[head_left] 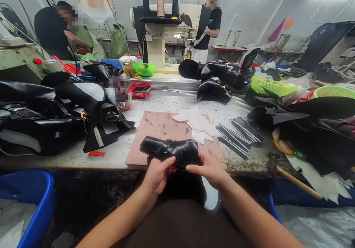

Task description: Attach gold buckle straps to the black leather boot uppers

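Observation:
Between my two hands is a black leather boot upper point(177, 150) with narrow straps crossing it, held over the front edge of a pinkish board point(149, 129). My left hand point(158, 174) grips its lower edge, thumb on the near side. On its right end, my right hand point(206, 166) is closed with the thumb laid across the leather; the fingers behind are partly hidden. White paper pieces point(195, 122) lie on the board just beyond. Black strips with white lines point(234, 140) rest to the right of them.
Black leather boot pieces point(63, 122) pile up on the left. A sewing machine point(158, 37) stands at the back. To the right are a hammer point(296, 181), scissors with orange handles point(283, 146) and a green basket point(273, 87). Blue bins point(46, 192) flank the table. Two people work beyond.

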Demonstrator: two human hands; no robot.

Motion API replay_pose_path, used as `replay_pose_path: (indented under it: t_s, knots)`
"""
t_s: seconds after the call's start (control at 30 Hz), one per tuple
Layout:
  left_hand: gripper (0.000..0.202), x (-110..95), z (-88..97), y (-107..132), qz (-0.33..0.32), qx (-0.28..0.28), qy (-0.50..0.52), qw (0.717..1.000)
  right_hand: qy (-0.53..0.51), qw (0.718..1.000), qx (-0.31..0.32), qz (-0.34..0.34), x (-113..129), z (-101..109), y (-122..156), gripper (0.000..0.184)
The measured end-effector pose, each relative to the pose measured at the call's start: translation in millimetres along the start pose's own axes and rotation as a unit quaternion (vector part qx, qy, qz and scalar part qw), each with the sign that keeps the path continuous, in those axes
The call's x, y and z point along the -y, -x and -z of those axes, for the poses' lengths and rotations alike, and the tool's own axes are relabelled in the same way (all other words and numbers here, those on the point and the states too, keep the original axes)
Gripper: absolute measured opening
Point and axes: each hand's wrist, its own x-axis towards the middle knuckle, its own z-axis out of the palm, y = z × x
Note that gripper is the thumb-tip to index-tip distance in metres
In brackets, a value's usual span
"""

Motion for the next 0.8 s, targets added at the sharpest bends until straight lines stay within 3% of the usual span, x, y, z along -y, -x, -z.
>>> replay_pose_path:
  t_s: [0.2,0.37,0.5,0.67,0.8]
  knots:
    - [0.038,0.4,-1.0,-2.8,-0.015,0.073,-0.052,0.996,-0.010,0.999,-0.018,-0.032,-1.5,2.5,-0.4,0.041]
    - [0.029,4.0,-0.6,-4.6,0.020,0.073,-0.037,0.996,-0.013,0.998,-0.037,-0.051,-5.3,-0.5,-1.1,0.036]
    - [0.036,3.6,-1.9,-5.0,-0.010,0.076,-0.043,0.996,0.010,0.998,-0.040,-0.054,-5.2,-2.9,-2.4,0.039]
    - [0.034,0.2,0.5,-4.3,0.009,0.018,-0.037,0.999,-0.020,0.998,0.013,-0.050,-5.7,-7.6,-4.3,0.041]
    - [0.033,-16.1,19.0,-9.0,0.020,-0.041,-0.030,0.999,-0.025,0.997,0.048,-0.051,-11.7,-9.6,-5.2,0.040]
